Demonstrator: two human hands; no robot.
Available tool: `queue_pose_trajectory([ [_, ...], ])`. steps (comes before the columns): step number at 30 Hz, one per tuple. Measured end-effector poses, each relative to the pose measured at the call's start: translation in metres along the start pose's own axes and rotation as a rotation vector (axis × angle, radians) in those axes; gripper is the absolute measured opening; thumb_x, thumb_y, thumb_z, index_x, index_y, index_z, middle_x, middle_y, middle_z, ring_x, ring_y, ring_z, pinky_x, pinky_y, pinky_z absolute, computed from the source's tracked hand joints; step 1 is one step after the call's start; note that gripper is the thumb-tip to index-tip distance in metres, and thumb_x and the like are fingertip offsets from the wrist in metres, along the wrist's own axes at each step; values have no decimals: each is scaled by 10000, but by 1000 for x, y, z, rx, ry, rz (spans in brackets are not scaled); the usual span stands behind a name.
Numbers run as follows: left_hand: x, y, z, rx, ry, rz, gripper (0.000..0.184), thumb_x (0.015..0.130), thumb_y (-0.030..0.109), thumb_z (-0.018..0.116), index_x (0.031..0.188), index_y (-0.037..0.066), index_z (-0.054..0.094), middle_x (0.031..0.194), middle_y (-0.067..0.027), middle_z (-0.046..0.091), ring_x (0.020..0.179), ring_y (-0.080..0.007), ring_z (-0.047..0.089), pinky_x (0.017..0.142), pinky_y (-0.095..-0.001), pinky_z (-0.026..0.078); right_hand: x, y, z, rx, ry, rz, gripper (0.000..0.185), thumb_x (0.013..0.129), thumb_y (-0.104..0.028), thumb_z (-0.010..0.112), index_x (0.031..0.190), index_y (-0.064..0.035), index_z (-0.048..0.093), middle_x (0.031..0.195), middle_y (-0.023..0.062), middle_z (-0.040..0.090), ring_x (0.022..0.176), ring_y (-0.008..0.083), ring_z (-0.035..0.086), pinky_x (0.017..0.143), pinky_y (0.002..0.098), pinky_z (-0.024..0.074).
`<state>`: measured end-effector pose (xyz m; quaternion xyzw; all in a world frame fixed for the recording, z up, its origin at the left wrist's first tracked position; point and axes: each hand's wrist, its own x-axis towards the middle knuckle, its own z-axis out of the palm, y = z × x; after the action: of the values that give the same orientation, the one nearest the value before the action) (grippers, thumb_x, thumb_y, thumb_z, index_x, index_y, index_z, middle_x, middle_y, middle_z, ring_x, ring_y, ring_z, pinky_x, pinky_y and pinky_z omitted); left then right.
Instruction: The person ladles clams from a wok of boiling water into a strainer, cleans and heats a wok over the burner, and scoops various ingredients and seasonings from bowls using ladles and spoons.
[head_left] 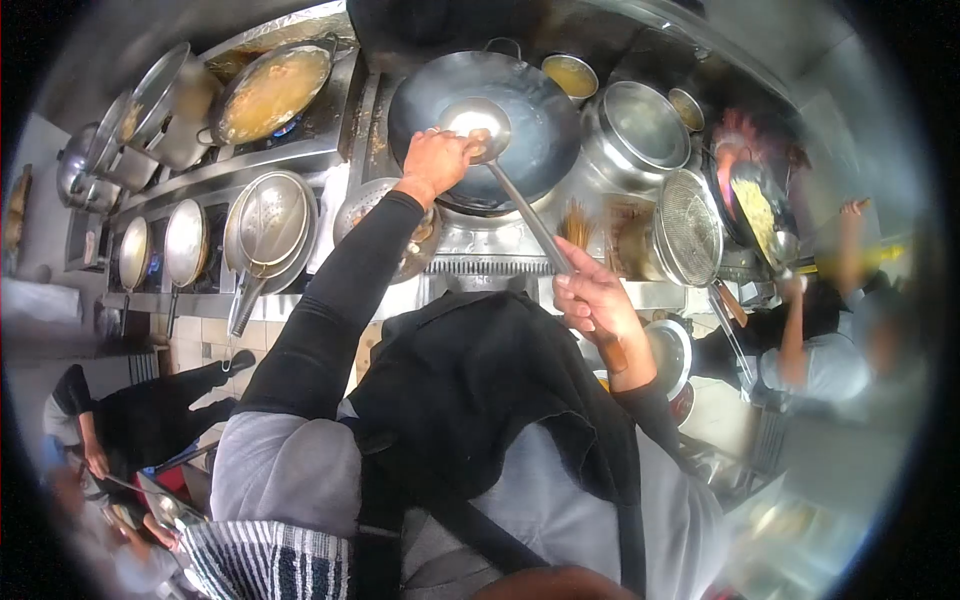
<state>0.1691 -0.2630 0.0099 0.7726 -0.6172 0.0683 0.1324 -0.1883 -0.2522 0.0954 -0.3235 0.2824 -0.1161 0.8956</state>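
A large dark wok [545,100] sits on the stove in front of me, with haze over it. My right hand [595,295] is wrapped round the handle of a long metal ladle [525,210], whose wooden end shows below my wrist. The ladle's round bowl is over the wok. My left hand [437,162] is at the left edge of that bowl, its fingers closed at some small brownish pieces [481,140]; whether it grips them I cannot make out.
At the left stand a pan of yellowish food [275,95], two small frying pans and strainers [272,222]. A metal pot [646,125], a mesh strainer [690,228] and another wok [755,205] are at the right. Other people work at both sides.
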Motion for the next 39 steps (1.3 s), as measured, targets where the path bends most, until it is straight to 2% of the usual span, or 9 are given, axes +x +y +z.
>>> queue_pose_trajectory([
  [4, -15, -25, 18, 59, 12, -100, 208, 947, 343, 650, 1019, 221, 804, 1023, -46, 768, 1065, -266, 694, 913, -456, 523, 6, 4, 9, -125, -58, 52, 697, 1023, -26, 576, 1646, -140, 285, 777, -8, 448, 548, 52, 423, 420, 201, 367],
  [5, -21, -31, 22, 30, 176, -53, 158, 900, 284, 705, 872, 157, 795, 910, -77, 767, 909, -306, 725, 808, -455, 574, 9, 4, 11, -126, -61, 64, 697, 1023, -26, 576, 1646, -140, 285, 777, -8, 448, 548, 52, 423, 420, 201, 367],
  [13, -109, -73, -6, -273, 345, -353, 152, 889, 238, 690, 925, 155, 812, 889, -139, 754, 831, -364, 722, 770, -487, 586, 29, 12, 13, -156, -69, 146, 709, 1024, -39, 595, 1649, -168, 287, 755, -21, 441, 545, 54, 430, 420, 209, 368],
  [16, -144, -81, -4, -207, 138, -498, 155, 884, 220, 710, 967, 130, 805, 972, -155, 760, 908, -367, 722, 823, -483, 580, 28, 10, 15, -185, -51, 120, 716, 1017, -31, 603, 1646, -167, 290, 748, -23, 454, 537, 57, 435, 418, 214, 377],
  [27, -39, -44, 20, -407, 188, 131, 306, 895, 125, 700, 1196, 104, 752, 1109, -151, 722, 1013, -380, 683, 934, -466, 547, 17, 12, 15, -278, 10, 84, 735, 1006, -29, 614, 1646, -144, 272, 742, -10, 484, 521, 65, 448, 414, 228, 393],
  [30, -13, -36, 34, -364, 42, 197, 301, 885, 125, 699, 1179, 108, 760, 1129, -149, 717, 1033, -374, 685, 929, -467, 548, 11, 14, 20, -269, 18, 59, 723, 1006, -28, 612, 1642, -132, 285, 725, -17, 483, 513, 62, 445, 413, 225, 389],
  [34, 14, -25, 30, -156, -372, 14, 299, 927, 237, 677, 1187, 117, 762, 1215, -160, 714, 1102, -378, 682, 955, -456, 547, 5, 16, 17, -308, 58, 44, 700, 1009, -35, 617, 1634, -141, 319, 686, -41, 462, 511, 52, 438, 414, 218, 380],
  [36, 13, -22, 29, -168, -392, -75, 305, 942, 302, 680, 1167, 115, 766, 1208, -161, 718, 1116, -373, 679, 955, -457, 544, 3, 16, 13, -235, 16, 71, 707, 1006, -34, 621, 1635, -146, 318, 692, -47, 464, 511, 47, 433, 412, 216, 376],
  [39, 5, -33, 30, -381, -133, 186, 304, 930, 222, 695, 1210, 120, 758, 1155, -157, 729, 1143, -368, 667, 988, -441, 535, 1, 21, 4, -231, -8, 37, 704, 1007, -42, 626, 1633, -145, 321, 697, -52, 466, 511, 45, 433, 412, 215, 372],
])
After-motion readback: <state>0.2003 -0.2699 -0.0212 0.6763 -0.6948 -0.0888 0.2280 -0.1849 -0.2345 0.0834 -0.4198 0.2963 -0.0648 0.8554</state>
